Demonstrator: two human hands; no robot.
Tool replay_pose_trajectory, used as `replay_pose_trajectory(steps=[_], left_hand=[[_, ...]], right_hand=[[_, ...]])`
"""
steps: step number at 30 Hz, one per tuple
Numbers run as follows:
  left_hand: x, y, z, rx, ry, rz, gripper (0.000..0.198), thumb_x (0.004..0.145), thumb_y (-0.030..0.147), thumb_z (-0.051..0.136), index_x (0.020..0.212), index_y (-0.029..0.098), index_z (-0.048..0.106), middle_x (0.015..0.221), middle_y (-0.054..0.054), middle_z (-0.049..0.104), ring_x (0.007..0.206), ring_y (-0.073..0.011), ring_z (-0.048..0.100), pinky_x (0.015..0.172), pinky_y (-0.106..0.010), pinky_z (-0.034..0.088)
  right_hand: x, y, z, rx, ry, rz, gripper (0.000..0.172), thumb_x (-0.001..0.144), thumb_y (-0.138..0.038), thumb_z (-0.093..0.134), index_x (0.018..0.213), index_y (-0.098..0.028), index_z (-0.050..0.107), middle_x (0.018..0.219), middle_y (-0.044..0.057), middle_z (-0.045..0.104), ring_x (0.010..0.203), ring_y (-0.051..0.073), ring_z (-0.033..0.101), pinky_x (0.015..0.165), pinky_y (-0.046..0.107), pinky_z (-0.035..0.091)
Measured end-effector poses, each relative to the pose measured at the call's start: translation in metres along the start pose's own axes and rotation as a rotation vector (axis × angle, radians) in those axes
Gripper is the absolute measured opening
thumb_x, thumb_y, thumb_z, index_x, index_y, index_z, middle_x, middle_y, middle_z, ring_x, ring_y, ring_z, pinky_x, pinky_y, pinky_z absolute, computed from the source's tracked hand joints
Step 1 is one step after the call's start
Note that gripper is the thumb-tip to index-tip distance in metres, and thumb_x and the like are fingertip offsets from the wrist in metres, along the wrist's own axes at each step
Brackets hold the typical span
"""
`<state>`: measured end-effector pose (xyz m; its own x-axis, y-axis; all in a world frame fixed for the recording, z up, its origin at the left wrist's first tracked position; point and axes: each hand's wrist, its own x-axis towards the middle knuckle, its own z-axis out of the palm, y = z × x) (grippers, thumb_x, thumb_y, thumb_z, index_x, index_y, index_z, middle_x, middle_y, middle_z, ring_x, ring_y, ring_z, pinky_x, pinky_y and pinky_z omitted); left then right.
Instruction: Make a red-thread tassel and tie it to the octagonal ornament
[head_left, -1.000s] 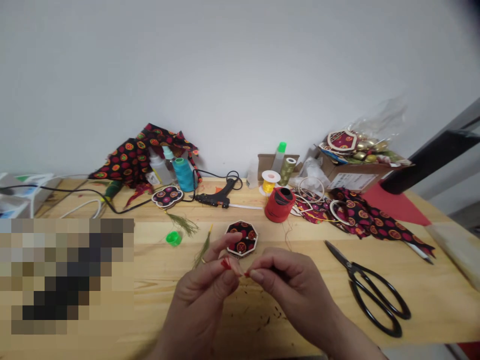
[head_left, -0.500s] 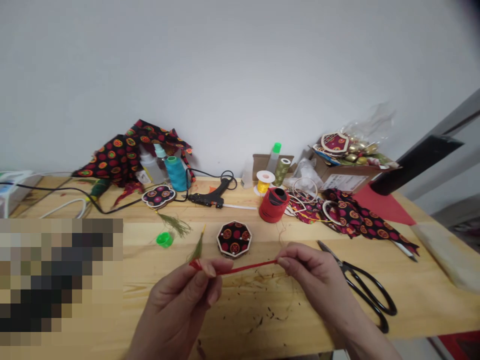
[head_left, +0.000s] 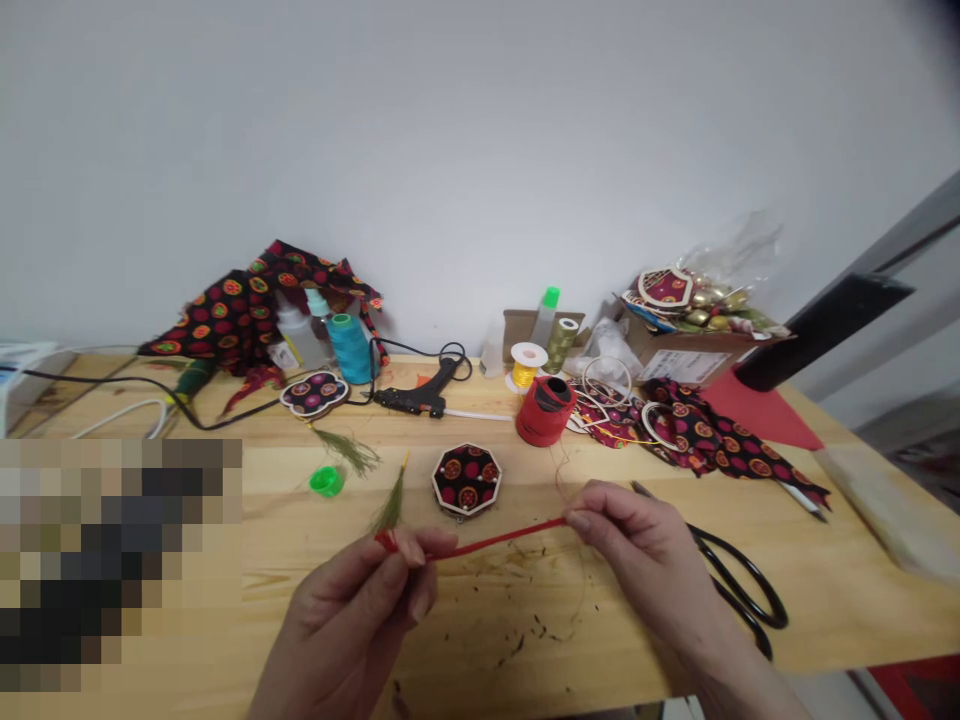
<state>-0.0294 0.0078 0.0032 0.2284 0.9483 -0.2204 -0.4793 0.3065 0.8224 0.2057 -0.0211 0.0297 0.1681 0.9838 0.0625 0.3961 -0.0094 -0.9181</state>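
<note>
A bundle of red thread (head_left: 499, 537) is stretched taut between my two hands above the table. My left hand (head_left: 367, 600) pinches its left end, where a short red tuft sticks out past the fingers. At the other end, my right hand (head_left: 634, 540) grips the bundle between thumb and fingertips. A fine loose strand hangs near the right fingers and runs up toward the red thread spool (head_left: 546, 412). Just beyond the hands lies an octagonal ornament (head_left: 466, 480) with patterned fabric in a pale frame. Black-handled scissors (head_left: 742, 580) lie partly hidden beneath my right forearm.
Across the back stand a black glue gun (head_left: 416, 397), a blue thread cone (head_left: 351, 350), a yellow spool (head_left: 525, 372) and a cardboard box (head_left: 679, 360). A green cap (head_left: 326, 481) and a green tassel (head_left: 391, 497) lie left of the ornament. Dark scraps dot the wood.
My right hand has moved slightly right and my left hand slightly left and down, so a longer stretch of red thread shows between them. The view has shifted a little.
</note>
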Motion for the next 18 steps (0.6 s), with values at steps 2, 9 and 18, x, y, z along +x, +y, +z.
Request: replay_pose_trajectory(steps=[2,9,18], left_hand=[[0.001,0.001,-0.008,0.017,-0.042,-0.017,0.007,0.073,0.028,0.079,0.074,0.021,0.079,0.089,-0.006,0.078,0.07,-0.0151,0.065,0.068,-0.021,0.054],[0.008,0.018,-0.007,0.308,0.108,0.323,0.024,0.088,0.033,0.058,0.1,0.026,0.078,0.125,-0.002,0.069,0.124,-0.0254,0.053,0.109,-0.032,0.037],[-0.005,0.007,0.027,0.689,-0.482,0.005,0.041,0.091,0.036,0.057,0.131,0.037,0.056,0.131,0.0,0.063,0.122,-0.0231,0.053,0.103,-0.032,0.04]], right_hand=[[-0.001,-0.002,-0.004,-0.038,-0.014,-0.062,0.022,0.084,-0.026,0.056,0.063,-0.018,0.06,0.059,-0.003,0.051,0.057,0.012,0.046,0.053,0.023,0.037],[-0.009,-0.017,-0.013,-0.168,-0.239,-0.24,0.019,0.092,-0.018,0.055,0.076,-0.02,0.065,0.071,-0.003,0.061,0.067,0.01,0.055,0.061,0.02,0.041],[-0.009,-0.028,0.007,-0.257,-0.415,-0.381,0.018,0.094,-0.013,0.053,0.08,-0.018,0.063,0.083,-0.001,0.065,0.079,0.011,0.058,0.071,0.02,0.042]])
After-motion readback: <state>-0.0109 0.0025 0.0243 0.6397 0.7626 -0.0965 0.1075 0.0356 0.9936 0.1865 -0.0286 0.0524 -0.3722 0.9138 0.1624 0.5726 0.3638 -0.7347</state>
